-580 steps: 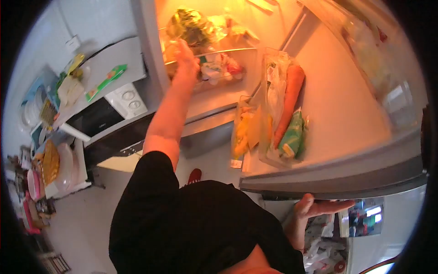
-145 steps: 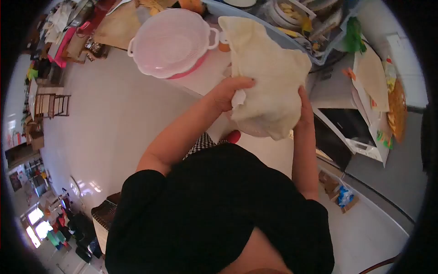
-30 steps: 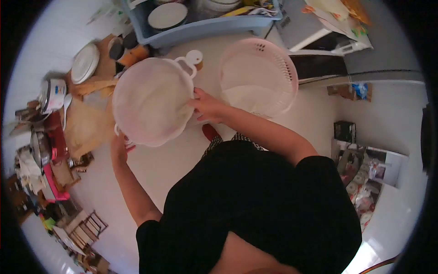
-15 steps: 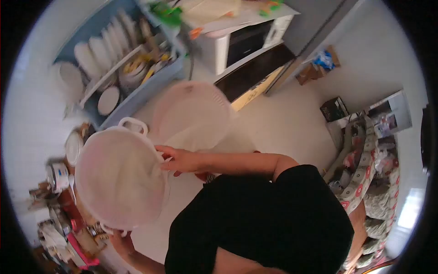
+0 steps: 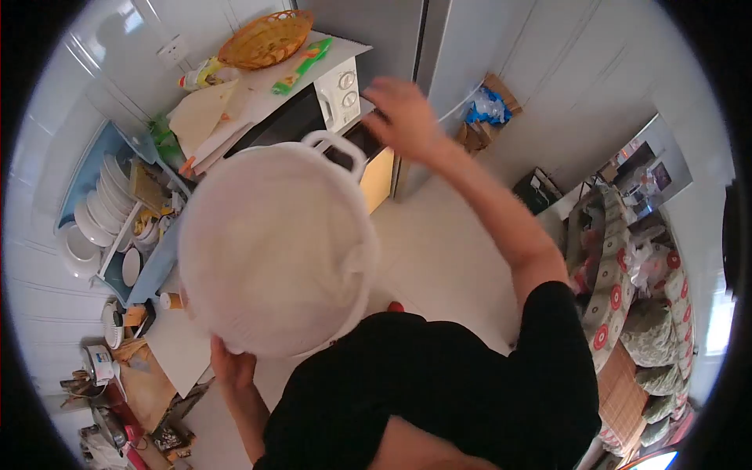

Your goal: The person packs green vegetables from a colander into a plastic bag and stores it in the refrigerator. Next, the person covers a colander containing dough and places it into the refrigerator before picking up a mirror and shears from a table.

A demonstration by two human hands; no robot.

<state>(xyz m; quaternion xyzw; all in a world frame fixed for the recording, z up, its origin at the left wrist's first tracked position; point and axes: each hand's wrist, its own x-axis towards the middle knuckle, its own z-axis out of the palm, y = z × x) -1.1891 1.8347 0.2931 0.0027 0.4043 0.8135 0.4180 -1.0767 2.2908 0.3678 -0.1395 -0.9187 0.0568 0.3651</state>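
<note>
A large round white plastic tub with a loop handle at its upper right is held up in front of my body. Its inside looks pale and cloudy, and I cannot make out whether anything lies in it. My left hand grips the tub at its lower left edge, fingers partly hidden beneath it. Away from the tub, my right hand is raised beyond the loop handle, in front of the grey cabinet side. It is slightly blurred, fingers apart, holding nothing.
A white microwave stands ahead, with a wicker basket on the counter above. On the left are a blue dish rack with plates and a cluttered worktop. A patterned sofa-like seat with cushions is at right.
My right hand has let go of the tub's rim and moved up and to the right. The tub has shifted right. A pinkish round basin seen behind it before is now hidden.
</note>
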